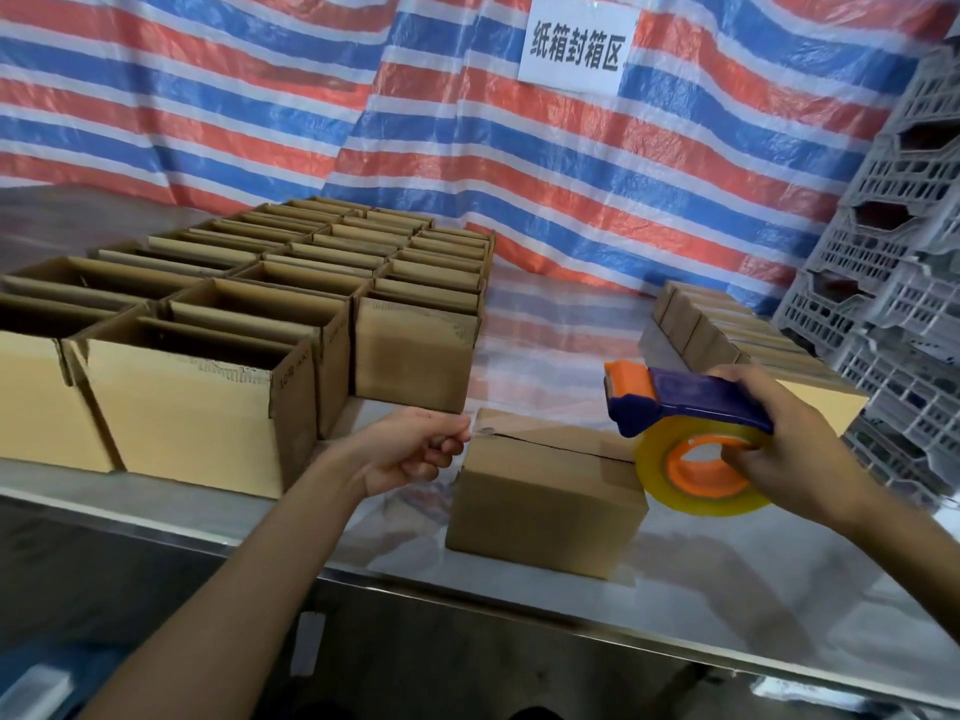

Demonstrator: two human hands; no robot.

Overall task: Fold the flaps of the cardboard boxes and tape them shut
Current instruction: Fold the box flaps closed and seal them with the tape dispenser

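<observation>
Cardboard box (pixel 545 491) on shiny steel table (pixel 727 589)

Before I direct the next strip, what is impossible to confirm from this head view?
- Clear tape span from the left hand to the tape dispenser: see-through, barely visible.
- Small box, right end of seam: hidden by the tape roll.
- Open boxes: contents in shadow.

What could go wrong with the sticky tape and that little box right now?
The left hand pinches only the tip of the clear tape at the box's left edge; it might slip or stick crooked, missing the seam. The tape dispenser in the right hand hovers off the box, so the stretched tape may twist.
</observation>
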